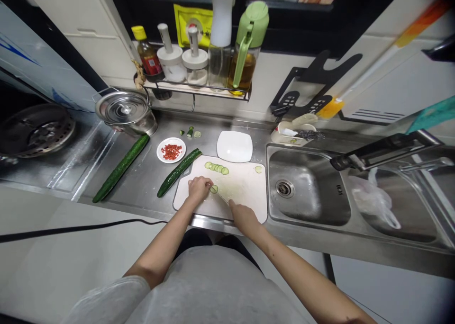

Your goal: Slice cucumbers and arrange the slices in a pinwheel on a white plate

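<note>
My left hand point(199, 187) is curled over a cucumber piece point(213, 189) on the pale cutting board point(245, 191), with the cut end showing at my fingertips. My right hand point(243, 218) grips a knife handle, and the thin blade point(223, 198) runs up-left to the cucumber's cut face. A short row of cucumber slices point(216, 167) lies at the board's far edge, with one slice point(258, 169) apart to the right.
Two whole cucumbers point(177, 172) point(121, 167) lie left of the board. Behind it are a small dish of chopped red chili point(171, 150), an empty white plate point(234, 146), and cucumber ends point(190, 132). A lidded pot point(124, 111) stands at back left, a double sink point(309, 191) on the right.
</note>
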